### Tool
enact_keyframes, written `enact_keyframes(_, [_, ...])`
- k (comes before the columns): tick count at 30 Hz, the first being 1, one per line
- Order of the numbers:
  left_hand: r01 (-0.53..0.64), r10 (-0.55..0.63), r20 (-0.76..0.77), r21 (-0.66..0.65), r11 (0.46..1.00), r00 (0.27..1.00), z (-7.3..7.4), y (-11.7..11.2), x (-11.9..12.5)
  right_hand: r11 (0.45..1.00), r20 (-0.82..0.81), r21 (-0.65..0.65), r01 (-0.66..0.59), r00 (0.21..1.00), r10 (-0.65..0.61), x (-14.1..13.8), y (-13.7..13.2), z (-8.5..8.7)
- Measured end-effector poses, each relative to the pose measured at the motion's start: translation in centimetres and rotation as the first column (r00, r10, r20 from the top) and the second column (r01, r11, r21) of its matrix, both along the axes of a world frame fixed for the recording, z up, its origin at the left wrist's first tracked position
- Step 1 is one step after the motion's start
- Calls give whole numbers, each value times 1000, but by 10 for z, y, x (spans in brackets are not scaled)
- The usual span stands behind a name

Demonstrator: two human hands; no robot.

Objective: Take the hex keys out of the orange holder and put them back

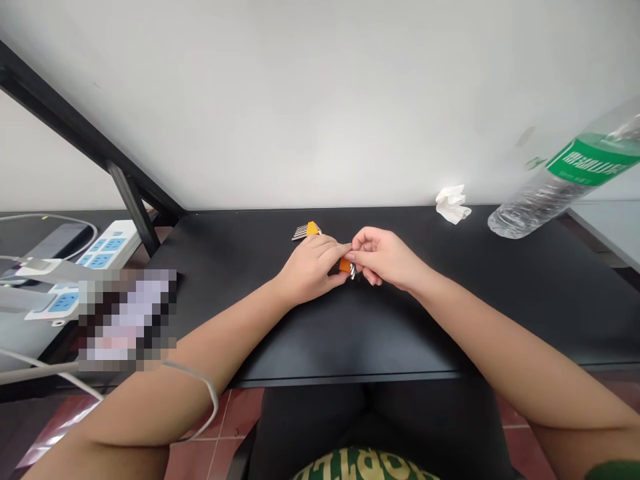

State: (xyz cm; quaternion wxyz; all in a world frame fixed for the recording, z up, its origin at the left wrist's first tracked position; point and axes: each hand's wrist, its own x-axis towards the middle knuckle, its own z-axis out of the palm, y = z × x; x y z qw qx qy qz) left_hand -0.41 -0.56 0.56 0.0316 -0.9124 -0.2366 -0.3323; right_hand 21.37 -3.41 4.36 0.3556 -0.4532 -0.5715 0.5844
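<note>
My left hand [313, 267] rests on the black table [525, 293] and grips an orange holder of metal hex keys [346, 266], which shows between the two hands. My right hand [383, 257] meets it from the right, fingertips pinched on the metal key ends by the holder. Most of that holder is hidden under my fingers. A second orange hex key set [307, 231], with its silver keys fanned to the left, lies on the table just behind my left hand.
A crumpled white tissue [453, 203] lies near the wall at the back right. A clear water bottle with a green label [565, 180] stands at the far right. White power strips [107, 247] and cables sit on a surface to the left, beside a black frame leg.
</note>
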Motion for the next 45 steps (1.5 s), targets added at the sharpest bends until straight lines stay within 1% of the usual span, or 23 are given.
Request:
enact_keyframes(3, [-43, 44, 28, -1, 999, 999, -1, 2, -1, 999, -132, -51, 17, 991, -24, -4, 4, -7])
enact_keyframes(5, [-57, 56, 56, 23, 998, 997, -2, 4, -3, 997, -164, -77, -10, 986, -3, -4, 6, -9])
enact_keyframes(8, [-46, 43, 72, 48, 998, 997, -2, 7, -7, 996, -148, -67, -64, 987, 53, -1, 8, -11])
enact_keyframes(10, [-43, 39, 65, 55, 998, 997, -2, 7, -6, 997, -104, -37, -72, 992, 68, -1, 7, -10])
enact_keyframes(12, [-43, 40, 49, 63, 997, 998, -1, 5, -5, 997, -11, 16, -76, 997, 76, -2, 6, -9])
enact_keyframes(14, [-32, 30, 30, 77, 996, 999, 0, 3, -2, 994, 122, 83, -77, 990, 67, -3, 4, -7])
enact_keyframes(18, [-20, 21, -2, 81, 997, 1000, 2, 1, -1, 966, 357, 242, -85, 934, -7, 5, 6, -5])
enact_keyframes(20, [-47, 48, -10, 68, 997, 999, 3, 2, -2, 929, 467, 353, -108, 881, -74, 19, 13, -6])
enact_keyframes(21, [-63, 64, -12, 60, 996, 998, 3, 3, -4, 901, 526, 416, -124, 841, -127, 27, 18, -7])
enact_keyframes(22, [-77, 78, -15, 51, 996, 997, 3, 4, -5, 860, 594, 483, -161, 783, -187, 36, 23, -9])
enact_keyframes(23, [-87, 88, -16, 39, 995, 996, 3, 5, -7, 836, 655, 511, -202, 721, -227, 45, 28, -11])
enact_keyframes(24, [-95, 95, -17, 24, 995, 995, 2, 6, -8, 838, 714, 488, -244, 664, -223, 52, 33, -14])
enact_keyframes(26, [-102, 102, -18, 0, 995, 995, 1, 9, -11, 850, 802, 415, -325, 572, -172, 61, 40, -17])
enact_keyframes(28, [-102, 102, -21, -18, 995, 995, 0, 10, -12, 858, 854, 351, -375, 505, -128, 62, 42, -19])
enact_keyframes(30, [-104, 104, -20, -41, 994, 994, -1, 9, -12, 862, 883, 322, -391, 452, -125, 56, 40, -19])
enact_keyframes(32, [-103, 102, -11, -73, 992, 995, -2, 9, -11, 866, 897, 315, -388, 421, -138, 47, 37, -18])
enact_keyframes(33, [-102, 102, -4, -89, 991, 995, -3, 8, -10, 867, 898, 317, -385, 417, -143, 43, 36, -19])
enact_keyframes(37, [-80, 85, 38, -122, 989, 996, -5, 9, -11, 883, 868, 345, -319, 467, -170, 28, 35, -24])
enact_keyframes(39, [-63, 70, 58, -119, 991, 996, -5, 10, -11, 880, 858, 374, -294, 469, -209, 22, 37, -26])
enact_keyframes(41, [-58, 67, 70, -115, 992, 995, -6, 12, -12, 879, 876, 370, -302, 429, -221, 17, 38, -25])
enact_keyframes(42, [-60, 69, 75, -116, 991, 995, -7, 12, -12, 888, 896, 338, -312, 395, -202, 15, 37, -23])
enact_keyframes(45, [-73, 87, 99, -139, 988, 991, -7, 11, -13, 935, 953, 181, -305, 291, -89, 14, 33, -14])
